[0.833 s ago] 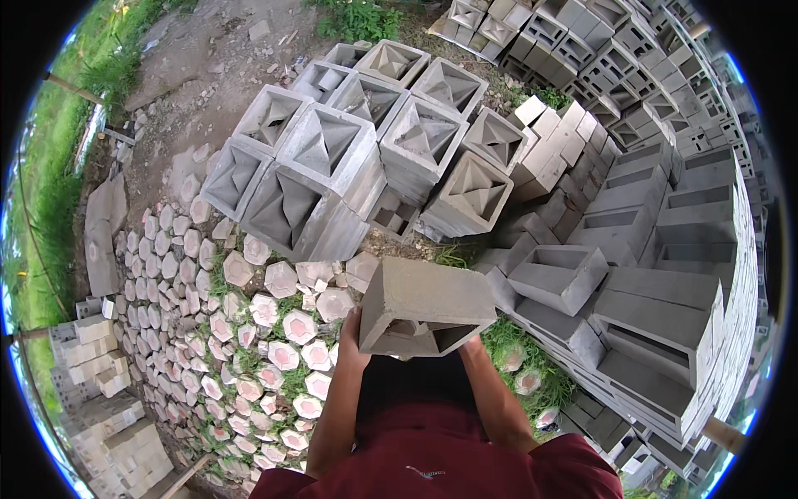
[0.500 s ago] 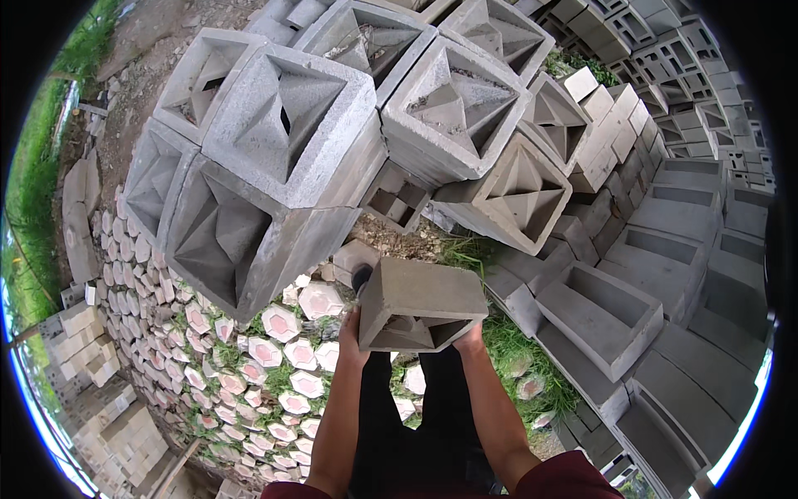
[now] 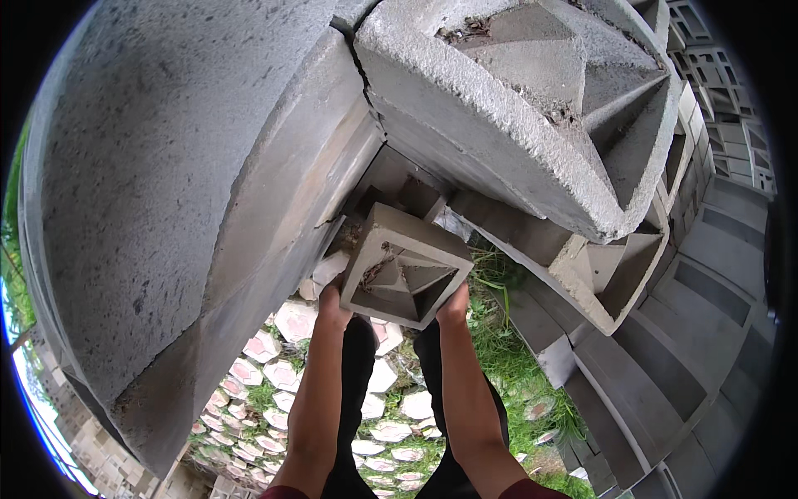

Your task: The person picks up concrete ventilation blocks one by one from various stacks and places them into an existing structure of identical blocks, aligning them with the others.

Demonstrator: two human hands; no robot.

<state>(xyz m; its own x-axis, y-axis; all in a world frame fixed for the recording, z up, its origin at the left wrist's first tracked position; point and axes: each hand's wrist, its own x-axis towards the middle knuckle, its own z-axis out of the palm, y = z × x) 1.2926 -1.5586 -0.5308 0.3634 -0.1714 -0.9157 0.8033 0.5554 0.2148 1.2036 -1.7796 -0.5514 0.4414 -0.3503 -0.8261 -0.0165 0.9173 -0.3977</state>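
Note:
Between my two hands is a grey concrete vent block, a square-framed piece with slanted facets inside and brown debris caught in its recess. My left hand grips its left side, and my right hand grips its right side; some fingers are hidden behind it. The block is tilted, with its faceted opening turned up toward me. Just beyond it, low in the gap between the stacks, sits another concrete block with dark openings. A large vent block rises above the gap on the right.
A big concrete block fills the left side close by. To the right, another vent block juts out at a slant. Hexagonal pavers and grass cover the ground. Rows of grey blocks line the far right.
My view has come much closer to the stacked blocks. The held block has moved forward toward the gap between them, and its faceted opening has turned up more toward me.

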